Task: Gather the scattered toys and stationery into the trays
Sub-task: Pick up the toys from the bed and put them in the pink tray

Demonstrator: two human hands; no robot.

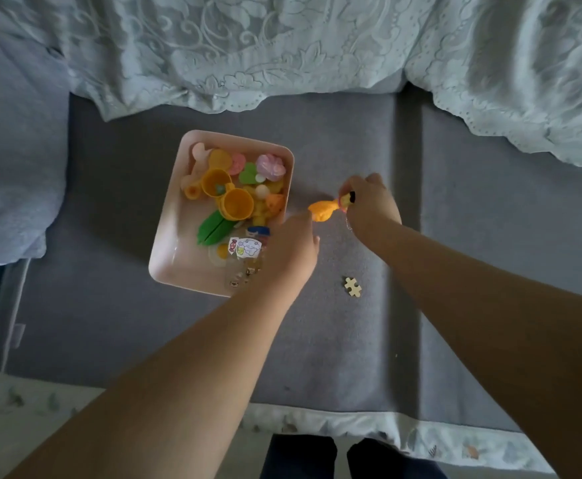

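Note:
A pink tray (168, 233) lies on the grey sofa seat, filled with several plastic toys: yellow cups (236, 203), a green leaf-shaped piece (213, 228), a pink flower (270, 165) and stickers (244, 247). My right hand (369, 205) is shut on the thin end of an orange toy drumstick (324, 209), just right of the tray. My left hand (289, 250) rests over the tray's near right corner; its fingers are hidden from me. A pale jigsaw piece (353, 286) lies loose on the seat, right of the tray.
A lacy pale-blue blanket (282, 46) covers the back of the sofa. A cushion (9, 174) sits at the left. The seam between seat cushions (407, 167) runs right of my hands. My legs (334, 458) are at the front edge.

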